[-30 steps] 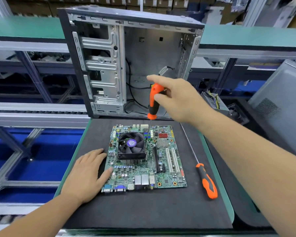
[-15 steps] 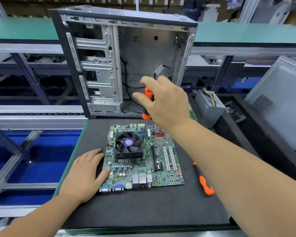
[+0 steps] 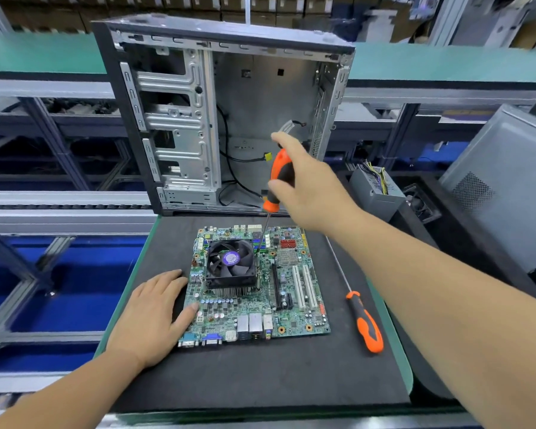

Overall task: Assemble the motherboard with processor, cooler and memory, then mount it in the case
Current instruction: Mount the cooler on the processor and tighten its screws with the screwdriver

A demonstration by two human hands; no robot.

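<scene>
Right hand (image 3: 310,187) grips the orange-and-black screwdriver (image 3: 277,181) near upright, its shaft tip down at the cooler's (image 3: 231,264) 2 o'clock corner. Left hand (image 3: 153,314) lies flat, fingers straight, on the black mat (image 3: 260,376), thumb touching the motherboard's (image 3: 294,292) 8 o'clock edge. A second screwdriver (image 3: 365,326) lies at the board's 3 o'clock. The open case (image 3: 229,119) stands at 12 o'clock.
</scene>
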